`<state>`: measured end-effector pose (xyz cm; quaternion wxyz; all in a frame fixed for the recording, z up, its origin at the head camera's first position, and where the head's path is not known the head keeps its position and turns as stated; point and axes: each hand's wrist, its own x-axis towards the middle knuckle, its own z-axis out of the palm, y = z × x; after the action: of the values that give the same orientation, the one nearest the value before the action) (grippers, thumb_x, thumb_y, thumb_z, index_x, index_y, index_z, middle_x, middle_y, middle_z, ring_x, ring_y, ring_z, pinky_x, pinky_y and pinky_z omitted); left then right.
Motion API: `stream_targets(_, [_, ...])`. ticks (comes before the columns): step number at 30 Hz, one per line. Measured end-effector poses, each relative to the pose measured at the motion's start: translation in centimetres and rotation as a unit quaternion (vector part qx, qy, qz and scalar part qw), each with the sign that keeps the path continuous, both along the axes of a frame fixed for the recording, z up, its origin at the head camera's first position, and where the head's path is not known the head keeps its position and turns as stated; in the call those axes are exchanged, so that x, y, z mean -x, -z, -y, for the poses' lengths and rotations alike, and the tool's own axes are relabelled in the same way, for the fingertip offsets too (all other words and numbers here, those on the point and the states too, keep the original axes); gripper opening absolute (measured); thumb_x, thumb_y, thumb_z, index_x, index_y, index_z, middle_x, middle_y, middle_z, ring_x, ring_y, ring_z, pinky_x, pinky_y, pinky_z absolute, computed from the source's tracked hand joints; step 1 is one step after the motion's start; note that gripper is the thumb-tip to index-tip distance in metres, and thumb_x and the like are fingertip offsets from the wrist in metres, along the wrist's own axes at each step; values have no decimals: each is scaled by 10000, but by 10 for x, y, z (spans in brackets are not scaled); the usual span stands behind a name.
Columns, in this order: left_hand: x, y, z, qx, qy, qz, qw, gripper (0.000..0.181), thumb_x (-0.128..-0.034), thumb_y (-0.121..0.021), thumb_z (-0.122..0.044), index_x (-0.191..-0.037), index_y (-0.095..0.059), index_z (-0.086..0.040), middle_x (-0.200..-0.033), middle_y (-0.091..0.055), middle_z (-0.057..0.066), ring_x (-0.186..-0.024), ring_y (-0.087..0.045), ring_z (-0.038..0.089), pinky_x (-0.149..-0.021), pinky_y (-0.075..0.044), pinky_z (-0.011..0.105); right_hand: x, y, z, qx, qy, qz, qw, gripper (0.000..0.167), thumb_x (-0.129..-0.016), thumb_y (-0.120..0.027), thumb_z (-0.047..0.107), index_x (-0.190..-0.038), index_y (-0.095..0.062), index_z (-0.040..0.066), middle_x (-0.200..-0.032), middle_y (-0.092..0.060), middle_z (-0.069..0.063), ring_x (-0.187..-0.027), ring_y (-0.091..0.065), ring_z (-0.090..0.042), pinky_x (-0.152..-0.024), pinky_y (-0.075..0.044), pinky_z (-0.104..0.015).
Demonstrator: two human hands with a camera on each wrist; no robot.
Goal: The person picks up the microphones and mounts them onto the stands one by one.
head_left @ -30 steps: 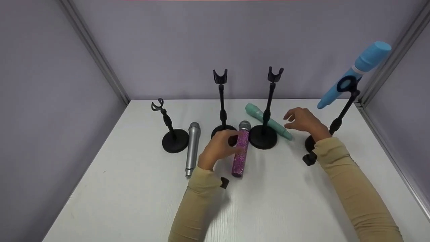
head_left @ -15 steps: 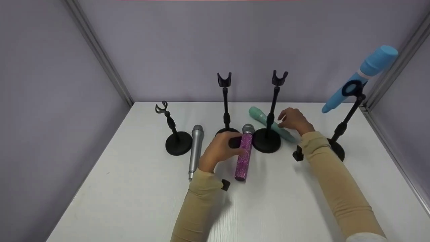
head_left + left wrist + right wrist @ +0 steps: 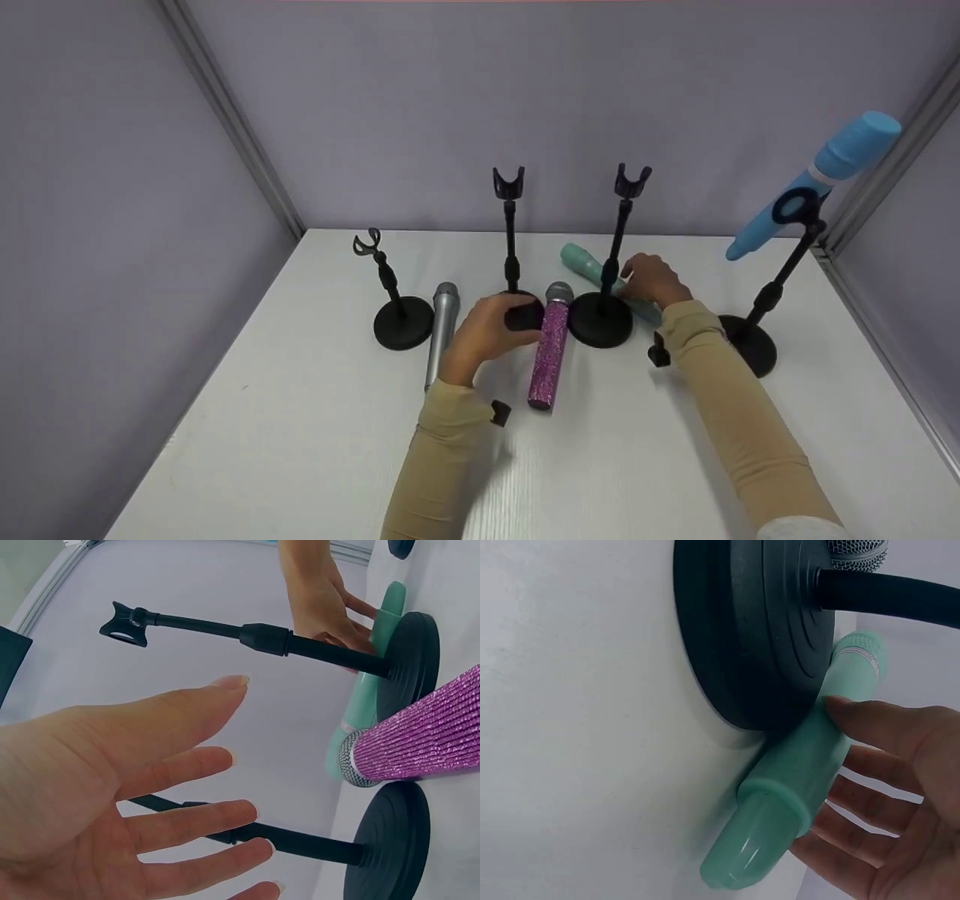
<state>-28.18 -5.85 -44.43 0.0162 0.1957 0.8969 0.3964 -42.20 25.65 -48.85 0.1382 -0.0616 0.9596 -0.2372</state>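
Observation:
My right hand (image 3: 651, 281) grips a mint-green microphone (image 3: 799, 757) lying on the table behind a black microphone stand (image 3: 600, 319). In the right wrist view its thumb lies on the near side of the barrel, with the fingers round the far side. My left hand (image 3: 491, 334) hovers, fingers apart and holding nothing, beside a glittery purple microphone (image 3: 550, 356). That microphone lies between two stand bases, its silver mesh head pointing away from me. In the head view my left hand partly hides the second stand (image 3: 510, 240) and the lower end of a silver microphone (image 3: 444, 319).
A short stand (image 3: 403, 322) with an upturned clip is at the left. At the right, a tilted stand (image 3: 750, 345) carries a large blue microphone (image 3: 855, 146) in its clip. Grey walls (image 3: 420, 97) border the white table (image 3: 300, 435) at the back and sides.
My right hand has moved left from near the blue microphone's stand and closed on the mint-green microphone. My left hand stays about in place. The head view has shifted slightly.

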Motion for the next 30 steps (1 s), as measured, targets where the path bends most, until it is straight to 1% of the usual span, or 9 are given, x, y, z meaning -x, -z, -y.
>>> stream_targets(3, [0, 0, 1, 25, -33, 17, 10000, 548, -864, -844, -193, -1354, -659, -32, -1396, -659, 169, -1334, -599, 352, -1154, -453, 469, -2, -1, 1, -39, 71, 99, 9999, 630, -903, -767, 253, -1414, -547, -44, -1430, -544, -316, -1274, -555, -488, -1034, -483, -626])
stream_targets(5, [0, -1, 2, 35, -43, 16, 10000, 545, -867, -841, -193, -1356, -658, -34, -1399, -658, 168, -1335, -600, 345, -1153, -456, 464, -4, -3, 1, -103, 56, 115, 9999, 590, -920, -736, 191, -1428, -537, -32, -1466, -504, -316, -1301, -527, -499, -1045, -466, -647])
stream_targets(8, [1, -1, 1, 21, -63, 46, 10000, 546, -867, -840, -187, -1357, -657, -33, -1403, -653, 173, -1336, -597, 353, -1152, -456, 465, -6, -5, 0, -202, 33, 110, 9997, 539, -951, -668, 128, -1449, -523, -19, -1485, -484, -318, -1318, -512, -507, -1050, -455, -666])
stream_targets(13, [2, -3, 0, 80, -98, 98, 9999, 556, -870, -838, -189, -1370, -649, -41, -1418, -644, 166, -1351, -584, 346, -1159, -449, 474, -8, -7, -2, -260, 33, 9, 9997, 513, -977, -624, 162, -1448, -522, -13, -1469, -490, -317, -1292, -518, -513, -1025, -463, -675])
stream_targets(17, [4, -3, -2, 119, -67, 82, 9999, 555, -873, -835, -193, -1374, -647, -44, -1421, -644, 159, -1354, -582, 338, -1163, -445, 469, -10, -7, -3, -300, 64, -151, 9994, 494, -967, -629, 158, -1418, -544, -24, -1421, -534, -316, -1250, -545, -509, -1010, -469, -670])
stream_targets(21, [3, -4, -4, 96, -43, 72, 9999, 550, -872, -835, -187, -1371, -649, -46, -1422, -642, 161, -1351, -585, 335, -1163, -446, 463, -9, -5, -3, -420, 38, -406, 9983, 498, -948, -659, 159, -1395, -563, -38, -1393, -563, -326, -1249, -554, -524, -1019, -460, -673])
stream_targets(23, [3, -5, -5, 80, -22, 75, 9999, 547, -873, -834, -182, -1369, -651, -44, -1419, -643, 164, -1347, -588, 336, -1159, -450, 463, -9, -4, -4, -470, 41, -492, 9977, 500, -938, -674, 162, -1390, -574, -27, -1384, -573, -326, -1247, -560, -525, -1023, -453, -678])
stream_targets(27, [3, -5, -6, 72, 25, 103, 9999, 554, -872, -837, -193, -1371, -650, -42, -1415, -644, 167, -1345, -588, 342, -1152, -457, 463, -8, -5, -9, -551, 57, -506, 9972, 490, -926, -686, 141, -1382, -585, -6, -1375, -580, -323, -1227, -572, -519, -1017, -446, -688])
stream_targets(30, [4, -5, -7, 112, 22, 103, 9999, 566, -869, -842, -213, -1375, -648, -50, -1420, -642, 163, -1343, -590, 340, -1150, -459, 458, -8, -9, -16, -511, 93, -427, 9977, 505, -931, -691, 164, -1393, -565, 3, -1391, -562, -318, -1229, -557, -515, -1019, -439, -682])
